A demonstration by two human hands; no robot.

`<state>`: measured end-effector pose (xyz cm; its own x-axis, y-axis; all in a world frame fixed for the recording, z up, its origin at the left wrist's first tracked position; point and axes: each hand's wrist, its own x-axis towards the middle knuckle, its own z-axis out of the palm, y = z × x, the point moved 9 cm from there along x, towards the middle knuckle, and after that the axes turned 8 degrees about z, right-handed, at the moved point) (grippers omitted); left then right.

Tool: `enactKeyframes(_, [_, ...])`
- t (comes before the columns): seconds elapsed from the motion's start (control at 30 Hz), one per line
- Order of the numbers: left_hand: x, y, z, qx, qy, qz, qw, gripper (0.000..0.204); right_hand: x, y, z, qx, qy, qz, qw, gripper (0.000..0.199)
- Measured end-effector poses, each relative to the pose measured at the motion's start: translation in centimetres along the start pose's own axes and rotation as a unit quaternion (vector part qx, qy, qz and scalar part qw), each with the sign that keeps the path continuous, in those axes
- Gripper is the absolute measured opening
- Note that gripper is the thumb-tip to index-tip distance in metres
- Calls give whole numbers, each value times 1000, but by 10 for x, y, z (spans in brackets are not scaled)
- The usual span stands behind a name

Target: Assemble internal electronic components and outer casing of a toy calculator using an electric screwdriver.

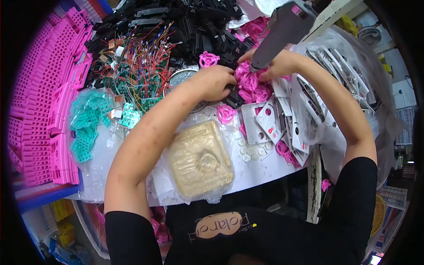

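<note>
The round openwork parts (pixel 249 81) are bright pink, as are the slotted panels (pixel 37 101), which show a regular grid pattern. Circuit boards (pixel 126 86) are green, their wires (pixel 154 73) mostly red with some blue and yellow. Bagged pieces (pixel 86 123) are teal, the square block (pixel 203 159) golden tan, the long parts (pixel 190 28) black. White plates (pixel 269 121) carry small red marks. The black shirt (pixel 176 229) bears a tan patch.

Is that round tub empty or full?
Not empty: small silvery pieces show inside the round tub. The left forearm hides part; can't tell if full.
</note>
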<state>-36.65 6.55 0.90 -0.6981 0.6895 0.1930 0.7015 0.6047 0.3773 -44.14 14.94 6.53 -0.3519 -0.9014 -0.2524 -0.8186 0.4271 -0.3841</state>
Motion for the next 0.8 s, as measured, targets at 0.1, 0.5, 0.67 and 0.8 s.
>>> enactKeyframes(0.1, [-8,-8,-30,27,130,3,991,23,-12,8,-17,-17,165,5,986,47])
enactKeyframes(0.5, [-60,-81,-29,114,134,-305,936,43,-69,-83,23,-171,274,-15,946,61])
enactKeyframes(0.67, [-95,-44,-80,65,378,-225,896,32,-126,-135,13,-45,302,23,952,45])
enactKeyframes(0.8, [-171,-2,-69,-250,448,-268,815,27,-160,-172,67,149,285,0,947,30])
